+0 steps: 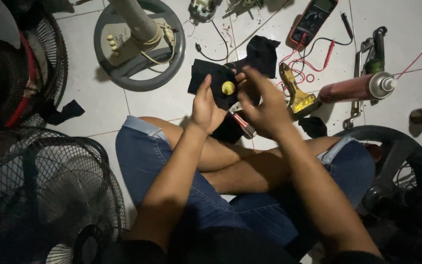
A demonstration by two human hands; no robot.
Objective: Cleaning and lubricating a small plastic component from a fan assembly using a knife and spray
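Observation:
My left hand [204,106] grips a black cloth [210,77] with a small yellow round knob-like part [228,88] on it, held above my crossed legs. My right hand [263,105] is curled just to the right of the cloth, fingers touching its edge; a screwdriver with a striped reddish handle [242,125] pokes out below, between the two hands, and which hand holds it I cannot tell. Another black cloth [263,53] lies on the tiled floor behind the hands.
A grey fan base with pole [123,73] stands at upper left. Black fan grilles [50,186] fill the left side. A multimeter [313,19] with red leads, a dirty yellow brush [296,95], a spray can [357,88] and another fan base [391,151] lie to the right.

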